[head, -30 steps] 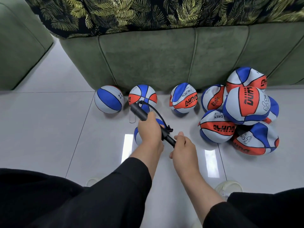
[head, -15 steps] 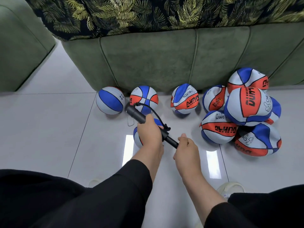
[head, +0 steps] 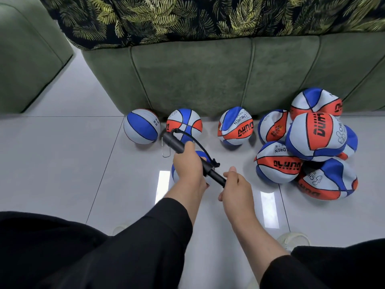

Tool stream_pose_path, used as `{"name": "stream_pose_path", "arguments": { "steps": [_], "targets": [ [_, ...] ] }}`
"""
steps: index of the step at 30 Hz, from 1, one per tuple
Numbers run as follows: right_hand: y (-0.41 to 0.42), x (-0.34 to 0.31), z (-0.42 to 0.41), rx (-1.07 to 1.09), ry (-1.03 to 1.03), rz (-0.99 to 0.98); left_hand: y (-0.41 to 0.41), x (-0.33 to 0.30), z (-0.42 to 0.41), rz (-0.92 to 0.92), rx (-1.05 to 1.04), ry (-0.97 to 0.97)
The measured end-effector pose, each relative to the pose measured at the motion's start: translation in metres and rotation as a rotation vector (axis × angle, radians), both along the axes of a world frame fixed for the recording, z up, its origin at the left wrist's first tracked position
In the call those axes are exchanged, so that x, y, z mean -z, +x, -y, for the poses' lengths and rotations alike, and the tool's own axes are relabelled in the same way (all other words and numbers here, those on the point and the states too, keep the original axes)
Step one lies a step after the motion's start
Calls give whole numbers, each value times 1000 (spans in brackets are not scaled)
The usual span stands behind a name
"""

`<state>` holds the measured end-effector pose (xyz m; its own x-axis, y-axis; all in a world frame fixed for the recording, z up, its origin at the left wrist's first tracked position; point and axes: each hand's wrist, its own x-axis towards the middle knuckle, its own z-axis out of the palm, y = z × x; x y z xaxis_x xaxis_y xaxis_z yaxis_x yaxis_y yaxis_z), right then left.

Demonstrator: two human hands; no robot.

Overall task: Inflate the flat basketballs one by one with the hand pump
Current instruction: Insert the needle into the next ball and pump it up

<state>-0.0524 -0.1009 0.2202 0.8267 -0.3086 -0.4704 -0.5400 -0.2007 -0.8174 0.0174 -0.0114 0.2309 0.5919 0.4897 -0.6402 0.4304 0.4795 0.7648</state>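
Step in hand: pumping air into one ball, judging by both hands set on the hand pump [head: 183, 152] at the frame's centre.
Left hand [head: 188, 167]: fingers curled round the pump's barrel, gripping it.
Right hand [head: 236, 187]: fingers closed round the handle end at the lower right of the pump.
Pump axis: long axis runs diagonally, far end toward the upper left, handle end toward the lower right; a short stretch of rod shows between the hands.
Hose [head: 200, 143]: loops from the far end back down beside the barrel.
Ball being filled [head: 174, 174]: mostly hidden under the left hand; only a blue and white edge shows.
Round balls: three in a row by the green sofa [head: 208, 78], at centre.
Flat pile [head: 312, 147]: slack, dented balls heaped at the right.
Next move: likely drive the handle along the pump's axis while the left hand holds the barrel steady.
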Motion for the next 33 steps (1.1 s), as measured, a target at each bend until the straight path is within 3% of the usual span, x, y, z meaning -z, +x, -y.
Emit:
{"name": "stream_pose_path", "arguments": {
  "steps": [11, 26, 33],
  "targets": [
    [0, 6, 11, 32, -3, -57, 11, 9, -24, -23, -119, 22],
    [3, 2, -4, -12, 7, -24, -16, 2, 22, -14, 68, 69],
    [-6, 0, 14, -25, 1, -14, 3, -1, -7, -16, -37, 28]
  ]
}}
